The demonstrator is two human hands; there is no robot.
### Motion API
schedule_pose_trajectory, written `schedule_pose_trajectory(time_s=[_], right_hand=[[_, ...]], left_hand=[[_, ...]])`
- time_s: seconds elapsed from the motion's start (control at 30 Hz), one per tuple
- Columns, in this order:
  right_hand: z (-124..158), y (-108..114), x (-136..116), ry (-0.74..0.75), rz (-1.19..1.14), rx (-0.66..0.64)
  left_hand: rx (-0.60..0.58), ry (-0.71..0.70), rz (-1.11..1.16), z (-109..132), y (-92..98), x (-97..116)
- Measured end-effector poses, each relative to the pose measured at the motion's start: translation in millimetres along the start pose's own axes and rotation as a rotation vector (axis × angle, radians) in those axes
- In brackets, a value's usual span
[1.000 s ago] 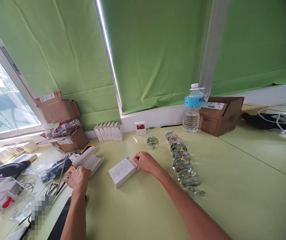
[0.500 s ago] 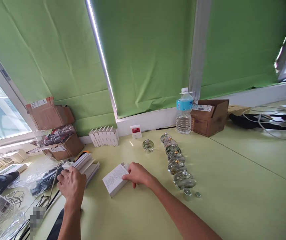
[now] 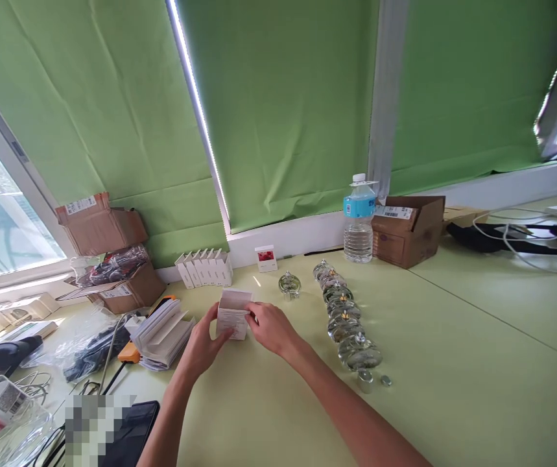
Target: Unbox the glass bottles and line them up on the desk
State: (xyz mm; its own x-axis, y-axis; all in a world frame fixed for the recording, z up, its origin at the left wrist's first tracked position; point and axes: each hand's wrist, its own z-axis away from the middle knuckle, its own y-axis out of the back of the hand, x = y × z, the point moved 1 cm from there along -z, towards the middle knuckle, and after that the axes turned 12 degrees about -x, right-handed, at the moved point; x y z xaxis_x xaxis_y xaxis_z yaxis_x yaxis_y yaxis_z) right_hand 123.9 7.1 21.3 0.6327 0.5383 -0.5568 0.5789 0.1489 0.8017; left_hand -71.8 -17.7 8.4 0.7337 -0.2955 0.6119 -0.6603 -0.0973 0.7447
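A small white carton [image 3: 232, 324] with printed text stands tilted between my hands, its top end open. My left hand [image 3: 204, 344] grips its left side, thumb across the printed face. At the upper right edge, my right hand [image 3: 273, 327] pinches the carton with thumb and fingers. Left of them lies a pile of folded white papers [image 3: 161, 340]. A round glass bottle [image 3: 289, 284] stands alone behind my right hand. To the right runs a row of several similar glass bottles [image 3: 343, 305], with a small round cap [image 3: 386, 381] by its near end.
Several white cartons [image 3: 204, 269] stand along the wall beside a carton with a red picture [image 3: 266, 258]. At the back are a water bottle [image 3: 358, 227] and a brown box [image 3: 407, 230]. Cables, a phone [image 3: 132, 434] and a clear plastic container [image 3: 3, 415] lie left.
My left hand has left the pile of papers and moved right onto the carton. The carton has been tipped up and its open end now shows.
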Motion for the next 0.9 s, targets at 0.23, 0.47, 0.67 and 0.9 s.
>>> schedule_pose_trajectory(time_s=[0.23,0.47,0.67,0.9], right_hand=[[-2.4,-7.5,4.2,-0.078,0.085,0.032],[-2.5,-49.2,14.4,-0.143,0.144,-0.086],[-7.3,-60.3,24.2,-0.178,0.114,-0.094],[-10.5,-61.7,25.7,-0.187,0.08,-0.068]], left_hand=[[0.163,0.173,-0.121,-2.8,-19.8,-17.1],[0.31,0.245,-0.368,-4.4,-41.6,-24.6],[0.221,0.157,-0.52,-6.8,-48.9,-19.2],[0.191,0.184,-0.567,-49.5,-55.1,-22.8]])
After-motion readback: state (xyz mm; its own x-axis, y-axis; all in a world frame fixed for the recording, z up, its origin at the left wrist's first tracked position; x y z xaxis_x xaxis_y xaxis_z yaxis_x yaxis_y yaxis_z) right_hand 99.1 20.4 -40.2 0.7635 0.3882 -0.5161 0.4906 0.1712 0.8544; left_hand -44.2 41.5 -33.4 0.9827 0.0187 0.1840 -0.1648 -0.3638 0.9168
